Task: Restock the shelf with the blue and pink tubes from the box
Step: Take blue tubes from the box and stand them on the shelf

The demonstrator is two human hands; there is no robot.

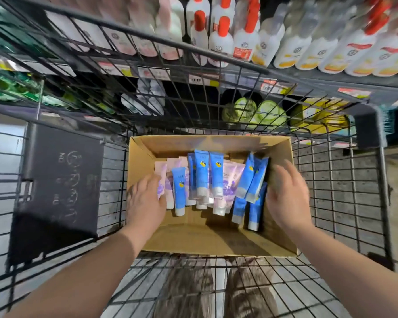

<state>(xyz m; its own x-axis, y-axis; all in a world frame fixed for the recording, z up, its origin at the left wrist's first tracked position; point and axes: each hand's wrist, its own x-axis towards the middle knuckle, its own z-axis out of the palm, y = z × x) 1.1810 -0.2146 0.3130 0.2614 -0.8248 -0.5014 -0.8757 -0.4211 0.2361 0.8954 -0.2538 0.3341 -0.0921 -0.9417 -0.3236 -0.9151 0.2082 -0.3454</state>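
Note:
An open cardboard box (216, 242) sits inside a black wire cart. Several blue tubes (202, 175) with white caps and several pink tubes (230, 180) lie piled in its far half. My left hand (145, 200) reaches into the box's left side, fingers spread, touching the pink tubes at the pile's left edge. My right hand (287, 198) is at the box's right side, fingers apart, beside the leaning blue tubes (253, 180). It is blurred and grips nothing that I can see.
The wire cart (193, 283) surrounds the box, with a dark flap (60, 187) on its left. Beyond it, shelves hold white bottles with red caps (246, 35), pink bottles (168, 31) and green round packs (257, 109). Price labels line the shelf edges.

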